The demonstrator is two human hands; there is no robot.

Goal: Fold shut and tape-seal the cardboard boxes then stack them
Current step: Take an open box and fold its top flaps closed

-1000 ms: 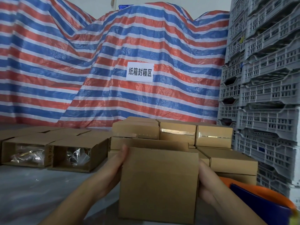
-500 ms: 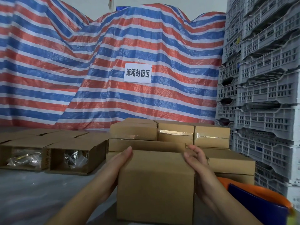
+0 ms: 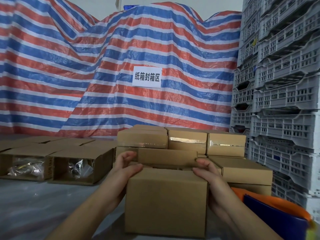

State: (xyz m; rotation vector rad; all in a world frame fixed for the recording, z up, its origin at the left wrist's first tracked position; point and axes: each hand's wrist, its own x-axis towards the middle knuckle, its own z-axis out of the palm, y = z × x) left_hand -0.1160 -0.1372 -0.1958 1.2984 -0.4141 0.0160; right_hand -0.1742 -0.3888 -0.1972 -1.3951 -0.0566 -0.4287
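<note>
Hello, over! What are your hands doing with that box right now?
Both hands, left hand and right hand, grip the box at its top. Far flap upright, untaped. Nothing blocking.

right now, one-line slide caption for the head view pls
Both hands, left and right, fold the far flap of a cardboard box before taped boxes.

This is a warehouse packing corner. A red, white and blue striped tarp (image 3: 121, 66) hangs over bulky goods across the far side, and a white paper sign (image 3: 147, 76) printed in Chinese characters is stuck to it. On the right, grey slotted plastic crates (image 3: 280, 101) stand stacked well above head height. Taped cardboard boxes (image 3: 187, 141) sit piled on the tabletop (image 3: 43, 201), with open boxes (image 3: 81, 163) holding bagged parts at the left.
</note>
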